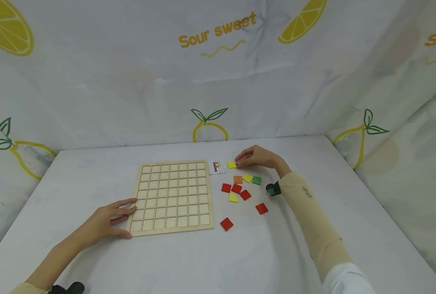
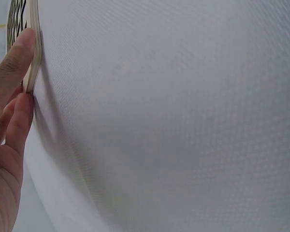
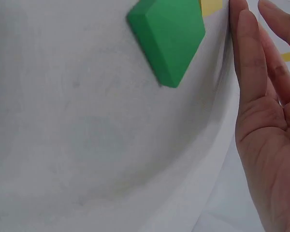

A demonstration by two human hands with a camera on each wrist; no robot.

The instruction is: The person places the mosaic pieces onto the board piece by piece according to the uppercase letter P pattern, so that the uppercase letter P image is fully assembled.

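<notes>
A wooden grid board (image 1: 172, 198) lies flat. My left hand (image 1: 105, 222) rests at its left side, fingers spread along the edge and thumb at the near left corner. In the left wrist view, fingertips (image 2: 25, 38) touch the board's rim (image 2: 37, 48). Beyond the board's right side, my right hand (image 1: 256, 158) reaches over the cloth, its fingertips right at a yellow tile (image 1: 231, 165) with one rounded side. Its fingers look nearly straight in the right wrist view, where a green tile (image 3: 171, 36) lies beside the hand.
A small printed pattern card (image 1: 218, 166) lies against the board's right edge. Several loose tiles are scattered nearer me: red (image 1: 226, 224), orange (image 1: 238, 179), yellow (image 1: 233, 197) and green. White cloth with lemon prints covers the table and hangs behind it (image 1: 159, 94).
</notes>
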